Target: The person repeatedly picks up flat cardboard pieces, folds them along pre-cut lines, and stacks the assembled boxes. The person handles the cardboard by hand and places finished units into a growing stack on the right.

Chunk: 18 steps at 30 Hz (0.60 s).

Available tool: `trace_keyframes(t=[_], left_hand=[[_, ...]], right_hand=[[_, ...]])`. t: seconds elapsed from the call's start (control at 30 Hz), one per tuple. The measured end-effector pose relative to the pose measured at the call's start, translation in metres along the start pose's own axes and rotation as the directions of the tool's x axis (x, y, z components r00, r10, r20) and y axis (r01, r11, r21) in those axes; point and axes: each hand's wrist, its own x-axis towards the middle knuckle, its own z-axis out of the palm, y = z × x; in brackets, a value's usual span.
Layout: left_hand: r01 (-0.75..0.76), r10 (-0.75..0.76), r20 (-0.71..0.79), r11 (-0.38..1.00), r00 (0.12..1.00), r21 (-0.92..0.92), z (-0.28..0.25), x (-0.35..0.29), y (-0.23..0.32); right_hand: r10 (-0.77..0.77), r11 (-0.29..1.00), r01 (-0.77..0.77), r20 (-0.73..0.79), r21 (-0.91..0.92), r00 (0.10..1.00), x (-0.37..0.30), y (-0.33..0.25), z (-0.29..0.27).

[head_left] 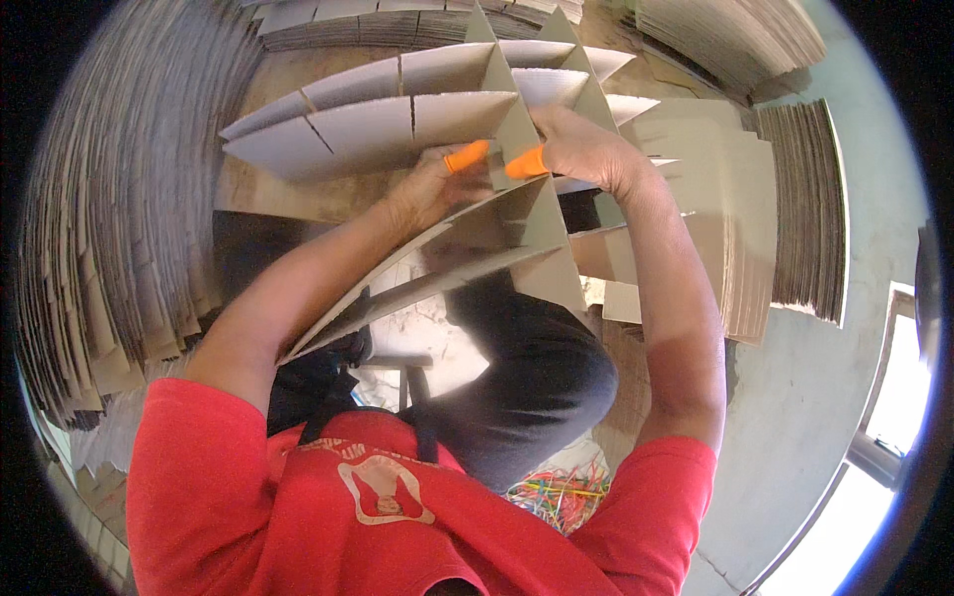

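A cardboard divider (368,137) of interlocked slotted strips stands in front of me, with long strips crossed by two others. My right hand (588,149) grips one crossing strip (519,129) near its middle, an orange finger cover (525,162) pressed to its face. Just left of that strip, my left hand (429,187) is closed at the joint, one orange-covered finger (465,156) pointing toward the strip. What its other fingers hold is partly hidden. More long strips (437,263) slope from the joint toward my left forearm, and open slots show along the farther strips.
Tall stacks of cardboard strips (129,189) rise on the left. More stacks lie at the back right (730,40) and right (807,209), beside loose cardboard sheets (696,199). A wooden surface (298,194) lies under the divider. Coloured cords (561,497) lie below my knee.
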Motion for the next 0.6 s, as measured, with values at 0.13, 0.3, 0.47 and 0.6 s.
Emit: trace_keyframes(t=[0.13,0.3,0.47,0.6], left_hand=[[0.020,0.014,0.229,0.989,0.973,-0.147,0.033,-0.005,0.002],[0.015,0.049,0.240,0.966,0.969,-0.257,0.010,0.004,-0.012],[-0.113,0.113,-0.098,0.994,0.989,0.002,0.003,0.003,-0.025],[-0.078,0.179,-0.252,0.927,0.951,0.367,-0.009,0.008,-0.032]], right_hand=[[-0.101,0.992,0.096,0.074,0.078,0.992,0.001,0.015,-0.001],[-0.101,0.974,0.077,0.102,0.215,0.990,0.007,0.027,0.000],[-0.108,0.991,0.105,0.031,0.079,0.994,0.004,0.013,-0.011],[0.011,0.991,-0.070,-0.438,-0.117,0.899,0.002,0.002,-0.033]])
